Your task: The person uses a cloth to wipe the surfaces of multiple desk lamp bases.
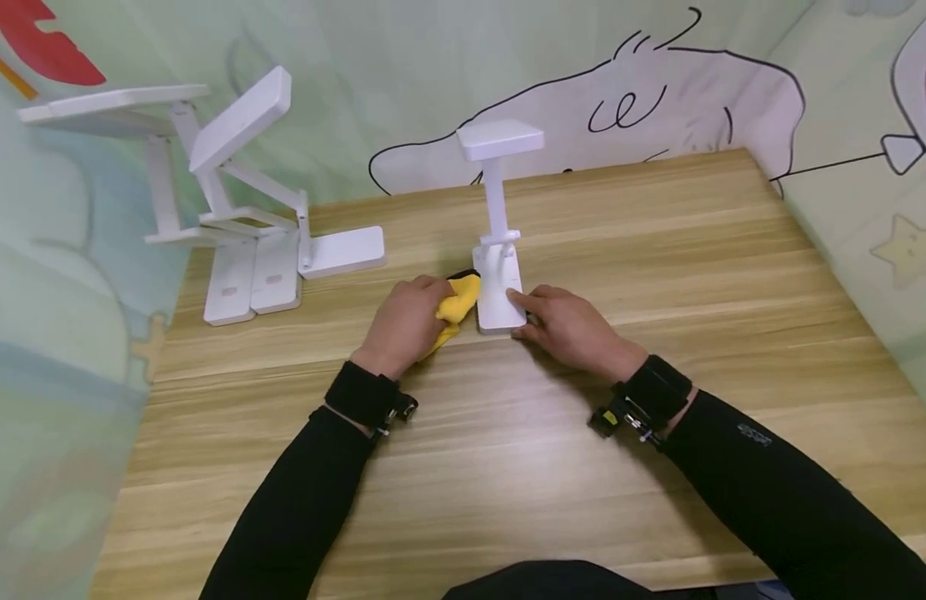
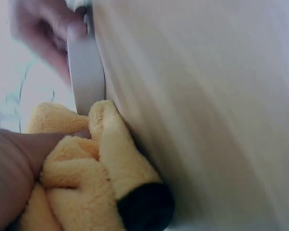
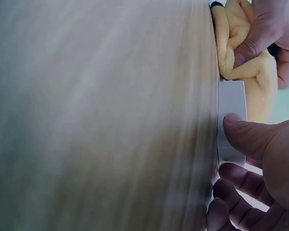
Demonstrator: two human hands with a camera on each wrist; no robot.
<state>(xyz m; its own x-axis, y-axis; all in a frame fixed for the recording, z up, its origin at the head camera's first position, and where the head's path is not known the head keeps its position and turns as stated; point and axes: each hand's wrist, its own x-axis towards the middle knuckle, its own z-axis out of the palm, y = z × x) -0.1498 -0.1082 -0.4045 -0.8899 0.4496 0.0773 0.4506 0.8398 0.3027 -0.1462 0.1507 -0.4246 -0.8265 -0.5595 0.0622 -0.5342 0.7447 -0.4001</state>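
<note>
A white folding stand (image 1: 500, 287) with a flat base, a thin upright stem and a flat head stands on the wooden table. My right hand (image 1: 571, 329) grips the base at its near right corner; in the right wrist view the thumb (image 3: 245, 134) presses the base's near edge. My left hand (image 1: 406, 325) holds a bunched yellow cloth (image 1: 458, 304) with a black edge against the base's left side. Folds of the cloth (image 2: 82, 183) fill the lower part of the left wrist view, right beside the white base (image 2: 86, 72).
Several more white folding stands (image 1: 275, 271) are grouped at the table's far left, their bases side by side and arms raised. A patterned curtain (image 1: 335, 108) hangs along the table's (image 1: 658, 233) back and sides.
</note>
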